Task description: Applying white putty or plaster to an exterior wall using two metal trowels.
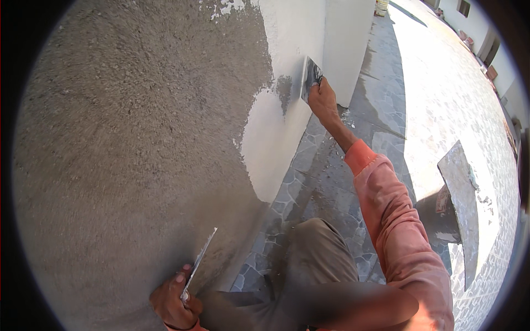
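Note:
My right hand (323, 102) reaches forward, fingers closed around a flat steel plastering trowel (311, 74). Its blade lies against the white-coated strip of the wall (295, 30), near the corner. Rough grey-brown wall (138, 110) stretches to the left, with a ragged-edged smooth white patch (270, 143) below the trowel. Low at the bottom, my left hand (175, 300) grips a thin putty knife (200, 259), its blade seen edge-on with white material along it. That blade points up and stands close to the bare wall; whether it touches cannot be made out.
To the right, a dark bucket (436, 212) has a grey, smeared board (462, 204) tilted over it. Stone-patterned floor tiles (386, 99) run along the wall's foot, with white crumbs on them. My bent knee (323, 248) is close to the wall. A pale container (381, 7) stands far ahead.

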{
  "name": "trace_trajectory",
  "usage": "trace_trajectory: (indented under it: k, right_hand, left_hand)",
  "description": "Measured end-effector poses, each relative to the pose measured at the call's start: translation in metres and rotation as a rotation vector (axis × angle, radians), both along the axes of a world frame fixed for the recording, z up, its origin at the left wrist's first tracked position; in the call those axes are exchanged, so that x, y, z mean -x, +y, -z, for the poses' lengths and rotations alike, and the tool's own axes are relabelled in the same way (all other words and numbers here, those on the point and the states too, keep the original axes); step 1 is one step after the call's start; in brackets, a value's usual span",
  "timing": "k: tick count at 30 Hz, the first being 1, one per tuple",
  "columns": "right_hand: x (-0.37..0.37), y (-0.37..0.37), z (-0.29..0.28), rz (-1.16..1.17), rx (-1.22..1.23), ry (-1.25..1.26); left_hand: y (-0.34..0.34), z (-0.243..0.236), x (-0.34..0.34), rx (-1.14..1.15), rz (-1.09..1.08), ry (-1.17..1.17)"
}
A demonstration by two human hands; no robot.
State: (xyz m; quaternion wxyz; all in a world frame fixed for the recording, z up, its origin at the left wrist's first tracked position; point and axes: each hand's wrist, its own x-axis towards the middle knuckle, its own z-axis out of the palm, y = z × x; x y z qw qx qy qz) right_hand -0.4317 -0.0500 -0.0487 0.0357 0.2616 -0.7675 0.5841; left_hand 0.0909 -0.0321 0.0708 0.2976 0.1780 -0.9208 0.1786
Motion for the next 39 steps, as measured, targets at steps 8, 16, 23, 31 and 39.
trace_trajectory:
  k: [8,16,23,31,39]
  right_hand:
    - [0.095,-0.005,0.066,0.053,0.039,-0.255]
    - [0.067,-0.025,0.044,-0.143,0.227,-0.501]
    - [0.044,-0.005,-0.013,-0.261,0.266,-0.479]
    - [0.017,0.005,-0.105,-0.362,0.253,-0.513]
    - [0.034,-0.016,-0.162,-0.255,0.165,-0.428]
  left_hand:
    - [0.001,0.002,0.007,0.001,-0.02,0.031]
    - [0.0,-0.006,0.017,-0.16,0.079,0.026]
    - [-0.002,-0.01,0.029,-0.082,0.136,0.066]
    - [-0.002,-0.014,0.027,-0.107,0.138,0.04]
    - [-0.003,-0.01,0.029,-0.086,0.177,0.088]
